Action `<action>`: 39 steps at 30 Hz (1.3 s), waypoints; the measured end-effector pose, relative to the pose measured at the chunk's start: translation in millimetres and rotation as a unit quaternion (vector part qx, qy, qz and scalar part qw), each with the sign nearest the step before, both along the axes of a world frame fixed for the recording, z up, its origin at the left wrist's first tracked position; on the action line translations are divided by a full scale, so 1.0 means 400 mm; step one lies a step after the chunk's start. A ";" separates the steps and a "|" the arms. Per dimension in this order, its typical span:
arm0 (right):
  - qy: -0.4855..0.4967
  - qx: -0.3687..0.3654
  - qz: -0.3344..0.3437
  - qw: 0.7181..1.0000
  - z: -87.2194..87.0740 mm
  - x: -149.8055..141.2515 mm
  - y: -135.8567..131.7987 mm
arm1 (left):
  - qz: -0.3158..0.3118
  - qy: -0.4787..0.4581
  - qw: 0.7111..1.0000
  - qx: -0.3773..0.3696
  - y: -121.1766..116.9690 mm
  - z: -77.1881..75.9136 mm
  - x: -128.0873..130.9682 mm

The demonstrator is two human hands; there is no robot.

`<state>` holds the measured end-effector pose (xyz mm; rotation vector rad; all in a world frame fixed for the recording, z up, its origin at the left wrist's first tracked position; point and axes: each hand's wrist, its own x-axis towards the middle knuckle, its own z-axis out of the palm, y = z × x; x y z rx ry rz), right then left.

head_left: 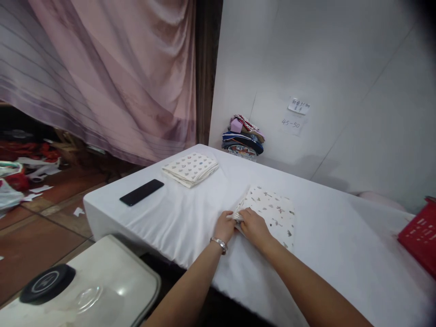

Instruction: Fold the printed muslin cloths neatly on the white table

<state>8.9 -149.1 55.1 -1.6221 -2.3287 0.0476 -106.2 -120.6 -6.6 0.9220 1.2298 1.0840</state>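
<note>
A folded white cloth (277, 213) with small printed leaf and dragonfly-like shapes lies on the white-covered table (320, 227). At its near left edge, my right hand (254, 227) is closed on the stacked layers. Beside it, my left hand (225, 227), with a silvery bracelet at the wrist, pinches the same edge; its fingertips are partly hidden. Further back on the left sits a second folded cloth (192, 167), cream with small grey prints, apart from both hands.
A black phone (142, 192) lies near the table's left edge. Behind the table rises a pile of folded fabrics (243, 138). A red plastic basket (420, 234) stands at the right. A pale lidded container (112, 281) with a black knob is at lower left.
</note>
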 end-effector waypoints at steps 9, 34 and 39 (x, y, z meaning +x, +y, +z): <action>-0.010 0.005 -0.031 0.999 -0.022 -0.023 -0.007 | -0.026 -0.094 0.991 -0.091 -0.023 0.085 -0.038; -0.013 0.120 -0.067 0.990 -0.169 0.250 -0.259 | -0.058 0.115 0.988 -0.085 0.033 0.078 -0.029; 0.008 0.150 -0.041 0.988 -0.164 0.264 -0.248 | -0.058 0.151 0.987 -0.027 0.042 0.109 -0.019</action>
